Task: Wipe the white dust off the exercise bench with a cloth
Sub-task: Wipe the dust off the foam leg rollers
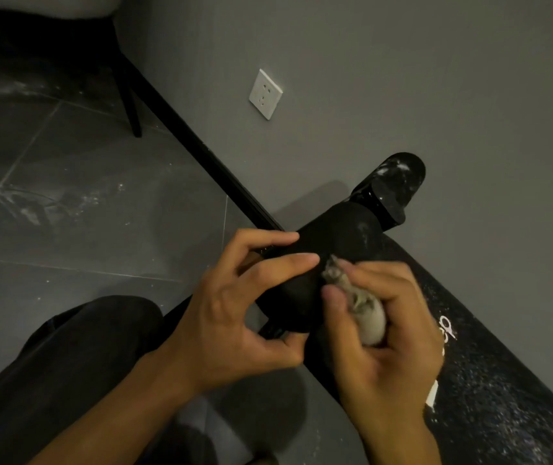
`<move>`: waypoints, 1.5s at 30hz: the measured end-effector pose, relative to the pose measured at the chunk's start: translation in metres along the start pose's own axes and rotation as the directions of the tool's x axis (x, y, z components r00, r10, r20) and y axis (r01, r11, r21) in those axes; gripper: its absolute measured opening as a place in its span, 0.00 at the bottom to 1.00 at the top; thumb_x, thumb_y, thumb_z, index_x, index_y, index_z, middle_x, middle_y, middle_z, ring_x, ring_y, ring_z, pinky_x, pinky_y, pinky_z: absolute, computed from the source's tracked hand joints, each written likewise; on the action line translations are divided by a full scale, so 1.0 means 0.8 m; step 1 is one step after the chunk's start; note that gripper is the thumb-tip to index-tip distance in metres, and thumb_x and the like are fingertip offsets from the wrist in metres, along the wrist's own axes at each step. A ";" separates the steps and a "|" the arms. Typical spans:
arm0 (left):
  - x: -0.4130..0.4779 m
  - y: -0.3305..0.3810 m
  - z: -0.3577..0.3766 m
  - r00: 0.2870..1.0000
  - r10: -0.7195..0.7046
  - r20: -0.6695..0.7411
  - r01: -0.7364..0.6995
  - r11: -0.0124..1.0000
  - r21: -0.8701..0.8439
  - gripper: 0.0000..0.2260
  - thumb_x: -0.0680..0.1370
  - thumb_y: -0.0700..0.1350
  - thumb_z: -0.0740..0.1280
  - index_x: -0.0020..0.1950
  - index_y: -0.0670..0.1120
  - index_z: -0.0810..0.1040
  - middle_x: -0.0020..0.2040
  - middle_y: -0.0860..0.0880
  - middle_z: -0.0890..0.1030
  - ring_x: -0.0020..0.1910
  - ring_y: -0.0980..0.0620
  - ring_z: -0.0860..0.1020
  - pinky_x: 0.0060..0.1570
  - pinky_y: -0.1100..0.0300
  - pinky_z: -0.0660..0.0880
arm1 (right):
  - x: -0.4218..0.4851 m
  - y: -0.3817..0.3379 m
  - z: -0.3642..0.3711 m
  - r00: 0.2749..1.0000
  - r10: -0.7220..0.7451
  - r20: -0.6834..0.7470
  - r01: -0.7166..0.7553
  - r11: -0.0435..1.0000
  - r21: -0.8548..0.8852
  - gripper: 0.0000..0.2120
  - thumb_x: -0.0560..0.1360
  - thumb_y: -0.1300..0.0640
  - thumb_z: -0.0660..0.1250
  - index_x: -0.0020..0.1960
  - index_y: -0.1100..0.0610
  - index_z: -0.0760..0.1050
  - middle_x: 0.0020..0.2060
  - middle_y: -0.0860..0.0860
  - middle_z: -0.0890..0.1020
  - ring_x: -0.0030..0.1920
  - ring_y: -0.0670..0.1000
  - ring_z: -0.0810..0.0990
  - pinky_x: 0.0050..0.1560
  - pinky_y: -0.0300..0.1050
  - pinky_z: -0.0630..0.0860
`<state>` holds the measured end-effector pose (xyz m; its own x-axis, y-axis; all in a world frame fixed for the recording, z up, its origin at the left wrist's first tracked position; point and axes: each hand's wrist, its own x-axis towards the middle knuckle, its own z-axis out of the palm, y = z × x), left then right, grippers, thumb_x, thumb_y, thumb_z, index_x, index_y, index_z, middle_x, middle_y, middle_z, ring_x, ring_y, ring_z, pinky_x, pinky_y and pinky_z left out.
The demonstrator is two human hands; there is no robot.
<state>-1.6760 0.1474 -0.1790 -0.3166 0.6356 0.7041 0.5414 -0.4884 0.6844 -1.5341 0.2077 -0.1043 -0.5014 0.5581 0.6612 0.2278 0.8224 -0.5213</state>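
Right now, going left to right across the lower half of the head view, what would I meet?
Dark trouser leg → left hand gripping the black foam roller → grey cloth bunched in the right hand → dust-speckled bench pad.

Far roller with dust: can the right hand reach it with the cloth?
Probably yes. The right hand grips the cloth at the near roller; nothing stands between it and the far roller.

A white wall socket (265,94) sits on the grey wall (402,78); a black chair leg (131,105) stands on dark floor tiles (67,203) (streaked pale).
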 end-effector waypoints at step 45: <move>-0.003 0.006 -0.010 0.995 -0.060 0.084 0.064 0.997 -0.045 0.28 0.76 0.51 0.75 0.74 0.49 0.71 0.72 0.45 0.70 0.68 0.50 0.76 0.63 0.58 0.77 | -0.009 -0.020 -0.011 0.980 -0.104 0.169 0.104 0.995 0.005 0.05 0.75 0.57 0.72 0.50 0.56 0.82 0.47 0.48 0.81 0.46 0.44 0.81 0.46 0.35 0.74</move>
<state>-1.6791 0.1385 -0.1758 -0.2823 0.7118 0.6431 0.4841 -0.4731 0.7361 -1.5268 0.1912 -0.0963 -0.6564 0.4428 0.6107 0.1703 0.8757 -0.4519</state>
